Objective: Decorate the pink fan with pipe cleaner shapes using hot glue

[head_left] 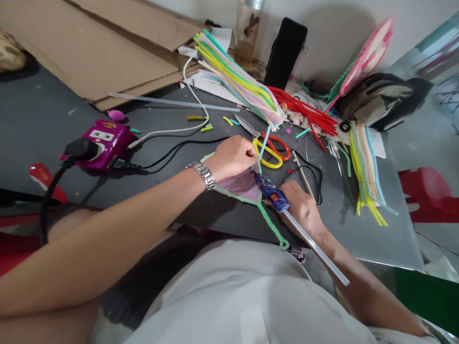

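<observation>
Fingers of the right hand [299,203] were wrapped around one blue plastic glue gun [278,204], a straight, clear stick [315,248] jutting from its rear past the wrist. On the near side of those fingers lay one fuzzy green handle [270,223], ending in a small loop and joined to one wrinkled purple panel [244,187] between the two hands, edged in the same green. The left hand [234,155], a metal-link watch [202,174] at its wrist, was over the panel, thumb and forefinger pinched together on one slim light-blue stem [264,144]. Just beyond those fingertips lay one pair of steel scissors [253,130]. One glossy purple power block [120,138] sat well left of the left fingers. Three bundles of fuzzy stems were counted: one banded bundle [369,165] right of the right fingers, one red bundle [304,111] and one multicolored bundle [240,79] beyond both hands. Brown cardboard [107,52] lay far left of the fingers; one clear jar [245,40] stood farthest off.
</observation>
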A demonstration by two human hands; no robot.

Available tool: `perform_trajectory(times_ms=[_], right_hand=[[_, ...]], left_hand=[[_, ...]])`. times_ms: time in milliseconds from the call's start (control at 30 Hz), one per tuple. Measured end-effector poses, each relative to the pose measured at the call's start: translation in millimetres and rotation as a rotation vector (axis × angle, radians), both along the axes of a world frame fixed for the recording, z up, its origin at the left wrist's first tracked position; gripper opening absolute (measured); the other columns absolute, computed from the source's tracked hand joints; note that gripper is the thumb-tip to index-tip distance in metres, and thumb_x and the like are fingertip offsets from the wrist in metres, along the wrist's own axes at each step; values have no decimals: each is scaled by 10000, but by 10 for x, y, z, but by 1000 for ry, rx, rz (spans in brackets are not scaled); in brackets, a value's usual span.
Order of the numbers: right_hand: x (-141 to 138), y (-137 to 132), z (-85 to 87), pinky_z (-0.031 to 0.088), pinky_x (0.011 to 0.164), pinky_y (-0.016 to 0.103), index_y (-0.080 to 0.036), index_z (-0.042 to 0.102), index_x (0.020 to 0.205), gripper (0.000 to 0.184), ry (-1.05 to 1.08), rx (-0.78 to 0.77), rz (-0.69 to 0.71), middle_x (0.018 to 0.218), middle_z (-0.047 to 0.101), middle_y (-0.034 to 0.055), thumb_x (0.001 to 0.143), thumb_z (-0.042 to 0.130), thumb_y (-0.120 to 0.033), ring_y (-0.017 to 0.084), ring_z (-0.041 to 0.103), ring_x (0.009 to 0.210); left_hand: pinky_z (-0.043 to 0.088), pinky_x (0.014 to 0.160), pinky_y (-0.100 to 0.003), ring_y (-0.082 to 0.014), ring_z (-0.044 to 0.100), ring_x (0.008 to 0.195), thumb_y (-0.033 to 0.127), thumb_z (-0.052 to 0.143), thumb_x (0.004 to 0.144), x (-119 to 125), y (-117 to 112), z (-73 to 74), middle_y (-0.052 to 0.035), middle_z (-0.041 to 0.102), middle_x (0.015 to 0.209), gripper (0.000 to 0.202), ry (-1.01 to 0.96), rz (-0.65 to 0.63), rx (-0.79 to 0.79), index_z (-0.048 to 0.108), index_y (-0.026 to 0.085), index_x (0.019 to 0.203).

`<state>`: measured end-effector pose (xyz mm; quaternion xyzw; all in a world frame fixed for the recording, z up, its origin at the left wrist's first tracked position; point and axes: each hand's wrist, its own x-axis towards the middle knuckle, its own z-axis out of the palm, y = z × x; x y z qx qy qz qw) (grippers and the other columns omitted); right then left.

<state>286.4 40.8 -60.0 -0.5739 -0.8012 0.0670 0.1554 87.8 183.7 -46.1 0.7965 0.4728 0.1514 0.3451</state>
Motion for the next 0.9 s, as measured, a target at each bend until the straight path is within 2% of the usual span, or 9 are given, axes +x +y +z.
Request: perform_trajectory(times_ms=[200, 400, 900], right_hand=[[18, 4, 4, 356, 592, 282, -212, 526, 837, 95, 45, -29, 2, 868, 563, 51, 922, 555, -184, 177, 528, 722], [-2, 12, 27, 389, 610, 282, -212, 556, 858, 132, 110, -48, 6, 879, 575, 49, 967, 578, -283, 181, 557, 752], [-19, 19, 23, 407, 617, 288, -209, 573, 894, 61, 58, -34, 8, 918, 609, 68, 951, 553, -218, 207, 598, 820]], left_hand=[[407, 656, -305, -167, 660, 691, 166, 630, 781, -15, -10, 19, -44, 765, 751, 156, -3, -21, -2, 761, 176, 696], [395, 636, -302, -158, 644, 668, 178, 620, 785, -21, -1, 0, -47, 767, 744, 161, 7, -30, 14, 760, 173, 706], [423, 661, -298, -175, 678, 719, 160, 644, 789, -14, -4, 9, -57, 787, 803, 156, 11, -20, 1, 792, 177, 746]])
